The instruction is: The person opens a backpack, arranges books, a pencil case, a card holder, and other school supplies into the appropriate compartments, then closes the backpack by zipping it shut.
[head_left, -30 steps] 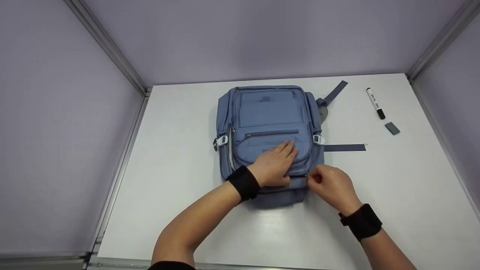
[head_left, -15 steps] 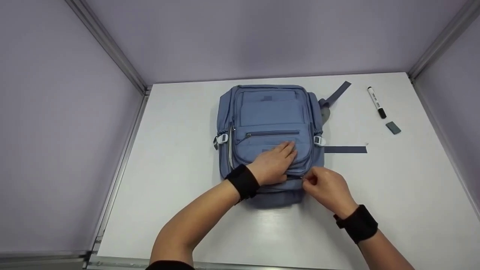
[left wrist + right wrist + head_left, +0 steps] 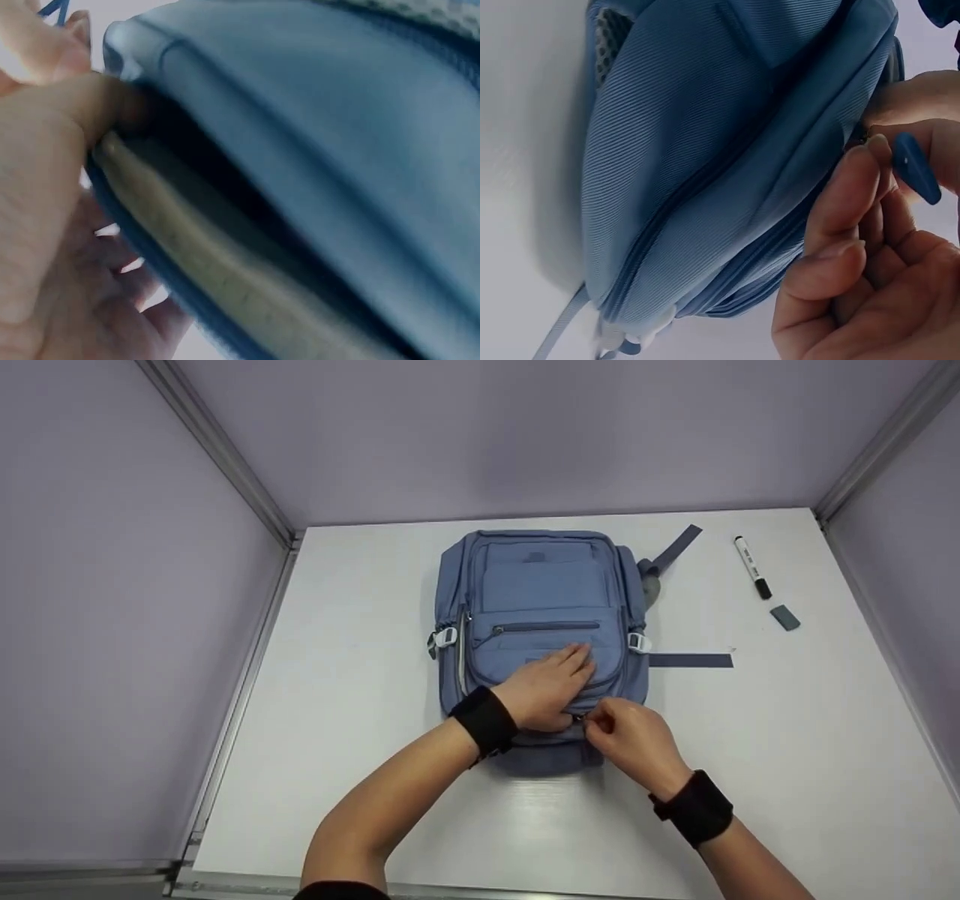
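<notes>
A blue backpack (image 3: 547,585) lies front side up on the white table. My left hand (image 3: 541,691) presses on its lower front with straight fingers. In the left wrist view, that thumb reaches the end of an unzipped opening (image 3: 217,172) with a light inner edge. My right hand (image 3: 634,741) is at the bag's lower edge, close beside the left thumb. Its thumb and fingertips pinch a zipper pull, whose blue tab (image 3: 916,169) sticks out past the fingers in the right wrist view. The zipper slider is mostly hidden by the fingers.
To the backpack's right, two straps (image 3: 690,660) lie on the table (image 3: 337,660). Farther right are a white marker (image 3: 752,568) with a black cap and a small dark green block (image 3: 785,617). Pale panels (image 3: 540,442) stand around the back and sides.
My right hand has slid leftward along the bag's lower edge with the zipper pull, coming close to the left hand. The left hand has stayed nearly in place.
</notes>
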Demonstrator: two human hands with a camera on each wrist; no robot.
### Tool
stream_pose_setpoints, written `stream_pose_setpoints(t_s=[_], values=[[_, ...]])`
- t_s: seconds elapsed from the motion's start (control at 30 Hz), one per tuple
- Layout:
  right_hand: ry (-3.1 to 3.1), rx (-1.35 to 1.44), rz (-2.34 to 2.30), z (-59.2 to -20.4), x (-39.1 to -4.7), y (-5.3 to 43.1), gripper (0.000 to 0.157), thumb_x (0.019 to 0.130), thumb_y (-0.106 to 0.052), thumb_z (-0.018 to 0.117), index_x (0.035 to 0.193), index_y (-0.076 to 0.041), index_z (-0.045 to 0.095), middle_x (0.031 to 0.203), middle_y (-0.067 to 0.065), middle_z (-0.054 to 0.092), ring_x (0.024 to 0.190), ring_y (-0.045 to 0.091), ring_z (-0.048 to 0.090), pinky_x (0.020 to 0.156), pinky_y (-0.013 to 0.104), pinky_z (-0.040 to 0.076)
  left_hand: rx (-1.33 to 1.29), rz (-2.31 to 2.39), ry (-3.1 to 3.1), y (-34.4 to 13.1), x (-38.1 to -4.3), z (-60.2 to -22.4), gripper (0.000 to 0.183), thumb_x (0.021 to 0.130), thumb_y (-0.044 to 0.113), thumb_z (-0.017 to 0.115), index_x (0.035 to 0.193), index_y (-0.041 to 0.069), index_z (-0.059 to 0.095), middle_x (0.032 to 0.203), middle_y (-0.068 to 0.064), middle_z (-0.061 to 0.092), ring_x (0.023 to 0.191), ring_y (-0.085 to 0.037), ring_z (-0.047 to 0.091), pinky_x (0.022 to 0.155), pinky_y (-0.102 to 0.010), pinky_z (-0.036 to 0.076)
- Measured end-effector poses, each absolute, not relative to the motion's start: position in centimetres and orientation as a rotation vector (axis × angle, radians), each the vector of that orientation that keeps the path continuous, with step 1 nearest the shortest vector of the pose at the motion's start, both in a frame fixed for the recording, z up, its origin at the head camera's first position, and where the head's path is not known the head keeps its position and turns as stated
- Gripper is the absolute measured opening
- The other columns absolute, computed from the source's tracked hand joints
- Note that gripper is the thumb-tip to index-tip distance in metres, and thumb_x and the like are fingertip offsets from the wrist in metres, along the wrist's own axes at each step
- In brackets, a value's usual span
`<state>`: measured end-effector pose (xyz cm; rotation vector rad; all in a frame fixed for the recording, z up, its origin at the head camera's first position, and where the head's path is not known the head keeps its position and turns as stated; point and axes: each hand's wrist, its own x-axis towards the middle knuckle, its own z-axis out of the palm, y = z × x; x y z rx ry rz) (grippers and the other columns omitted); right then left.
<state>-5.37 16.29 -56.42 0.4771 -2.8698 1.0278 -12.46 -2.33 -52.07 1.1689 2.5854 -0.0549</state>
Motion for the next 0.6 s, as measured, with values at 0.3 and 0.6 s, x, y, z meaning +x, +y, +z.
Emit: stream_pose_setpoints(t_s=[0.3,0.6], values=[[-2.877,0.391,1.218,-56.4,-5.1,17.6,0.016,0.091,-0.016,0.077,0.079,-0.017,0.067,0.071,-0.007,0.058,0.062,0.011,0.052,0.058,0.029,0.042,1.560,0.119,2.929,-3.0,-8.9,-53.0,0.028,0.096,0.027,0.070,0.123,0.018,0.074,0.115,-0.001,0.066,0.105,-0.019,0.061,0.084,-0.032,0.052],[-2.816,0.423,1.563,-56.2,-5.2,17.8,0.010,0.096,-0.022,0.074,0.087,-0.018,0.074,0.078,-0.007,0.064,0.067,0.012,0.056,0.058,0.026,0.044,1.532,0.206,3.153,-2.5,-7.6,-55.2,0.012,0.094,0.030,0.074,0.090,0.018,0.073,0.093,0.004,0.064,0.082,-0.016,0.058,0.069,-0.028,0.048]])
